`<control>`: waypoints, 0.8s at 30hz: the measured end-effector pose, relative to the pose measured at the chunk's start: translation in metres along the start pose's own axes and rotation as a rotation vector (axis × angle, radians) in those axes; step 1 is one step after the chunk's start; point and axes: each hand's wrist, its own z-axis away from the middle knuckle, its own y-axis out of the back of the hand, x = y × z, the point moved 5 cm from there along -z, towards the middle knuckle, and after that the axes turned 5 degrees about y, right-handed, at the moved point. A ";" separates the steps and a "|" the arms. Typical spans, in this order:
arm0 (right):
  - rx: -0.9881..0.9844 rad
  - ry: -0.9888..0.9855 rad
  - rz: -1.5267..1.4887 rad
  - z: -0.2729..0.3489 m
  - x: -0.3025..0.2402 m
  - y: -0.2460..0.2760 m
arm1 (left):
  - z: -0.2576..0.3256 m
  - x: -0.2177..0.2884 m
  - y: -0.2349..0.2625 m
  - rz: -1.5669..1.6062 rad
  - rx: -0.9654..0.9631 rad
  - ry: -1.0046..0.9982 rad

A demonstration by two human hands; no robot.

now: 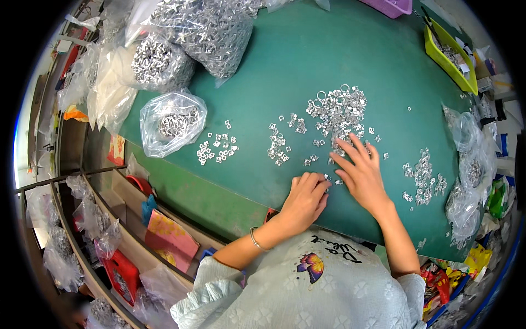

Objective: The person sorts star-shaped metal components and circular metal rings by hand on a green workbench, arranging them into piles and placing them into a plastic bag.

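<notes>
My right hand (360, 174) lies over the green tabletop with its fingers spread. Its fingertips reach the near edge of a pile of small silver metal pieces (339, 107), some of them ring-shaped. Left of it, my left hand (303, 202) is closed, fingers bent and pressed together near the table's front edge. Whatever it may hold at the fingertips is hidden. A few loose metal pieces (327, 177) lie between the two hands. Further left are a small scattered group (278, 145) and another group of pieces (218, 148).
An opened clear bag (174, 123) with metal pieces stands at the left. Large filled bags (205, 35) crowd the far left. More pieces (423, 175) lie at right, beside plastic bags (464, 181). A yellow-green basket (450, 55) and a purple bin (390, 5) are at the back.
</notes>
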 end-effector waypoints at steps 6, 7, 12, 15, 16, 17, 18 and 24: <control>0.250 -0.139 -0.133 0.000 0.045 0.023 | -0.037 -0.007 0.011 -0.017 0.059 -0.042; 0.250 -0.124 -0.145 -0.015 0.042 0.023 | -0.051 -0.007 0.012 -0.124 0.076 -0.072; 0.015 -0.029 0.024 -0.024 0.038 0.009 | -0.070 -0.024 0.013 -0.412 0.030 -0.181; -0.003 -0.060 0.024 0.006 0.050 0.020 | -0.063 -0.045 0.031 -0.461 0.049 -0.104; 0.022 -0.069 0.034 0.014 0.057 0.025 | -0.065 -0.043 0.033 -0.431 0.073 -0.103; 0.047 -0.076 0.045 0.019 0.062 0.028 | -0.070 -0.039 0.035 -0.403 0.097 -0.102; 0.113 -0.135 0.047 0.019 0.067 0.028 | -0.074 -0.035 0.037 -0.374 0.121 -0.101; 0.231 -0.090 0.043 -0.018 0.058 0.024 | -0.102 -0.010 -0.012 -0.394 -0.087 -0.281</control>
